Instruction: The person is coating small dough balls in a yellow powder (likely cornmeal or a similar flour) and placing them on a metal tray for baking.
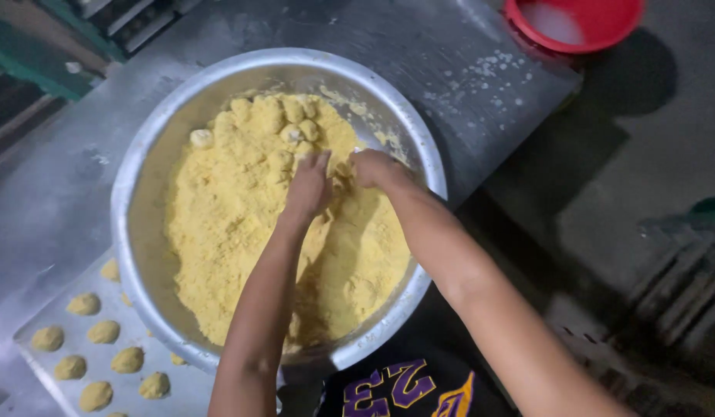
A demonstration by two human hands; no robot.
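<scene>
Both hands down in the yellow crumbly mixture (242, 232), close together near the far-right part of the heap. Left hand (310, 188) curled, fingers bent into the crumbs; whether it has closed on a lump cannot be told. Right hand (375, 167) likewise cupped, knuckles up, fingertips buried; grip not visible. The two hands lie just beside each other, a small gap between.

The mixture fills one large round metal bowl (133, 185), heaped against the right side, with bare metal showing along the left wall. On the far edge of the heap sits a cluster of shaped balls (284, 123), roughly ten, some pale and some coated yellow; the exact count is unclear where they merge with the crumbs.

The bowl rests on a metal table (56, 193). At the bowl's near-left side, partly under its rim, lies one flat metal tray (188, 390) holding flattened yellow dough pieces (104, 332); about nine are visible, some cut off by the bowl or the frame edge.

Far right corner of the table: one red bowl (597, 31) with whitish contents, white specks scattered beside it.
</scene>
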